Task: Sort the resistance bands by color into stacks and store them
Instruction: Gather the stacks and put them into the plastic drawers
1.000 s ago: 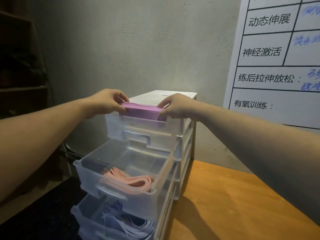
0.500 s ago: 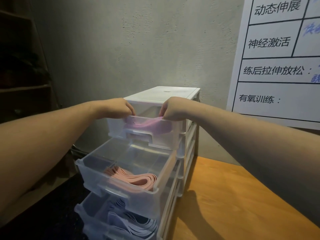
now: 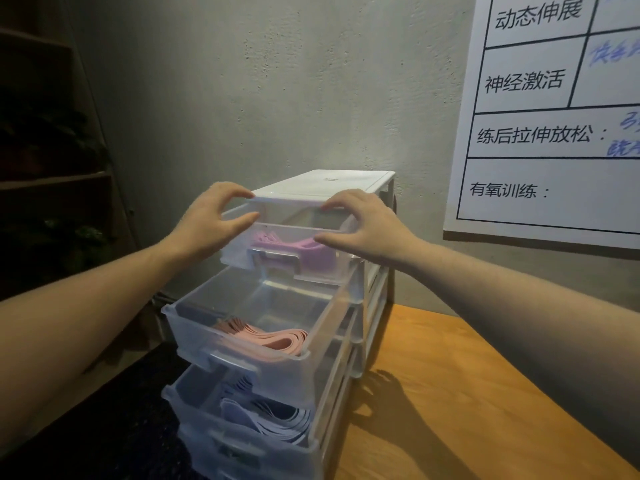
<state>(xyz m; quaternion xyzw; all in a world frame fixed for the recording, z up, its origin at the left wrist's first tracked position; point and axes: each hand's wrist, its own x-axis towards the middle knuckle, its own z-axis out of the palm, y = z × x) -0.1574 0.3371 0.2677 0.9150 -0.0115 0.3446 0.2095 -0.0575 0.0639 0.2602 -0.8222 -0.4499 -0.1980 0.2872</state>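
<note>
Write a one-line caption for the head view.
Both hands, left and right, hover open over the top drawer holding purple bands.

Flat purple rubber resistance bands (image 3: 304, 252) are lying loosely stacked inside the pulled-out top drawer (image 3: 287, 261) of a translucent plastic drawer unit (image 3: 325, 183) with a white lid. Salmon-pink rubber bands (image 3: 266, 339) are resting in curved layers at the front of the open second drawer (image 3: 249, 362), while pale lavender-blue bands (image 3: 273, 419) are fanning out in the open third drawer (image 3: 242, 441) below, each colour sitting in its own compartment.
</note>
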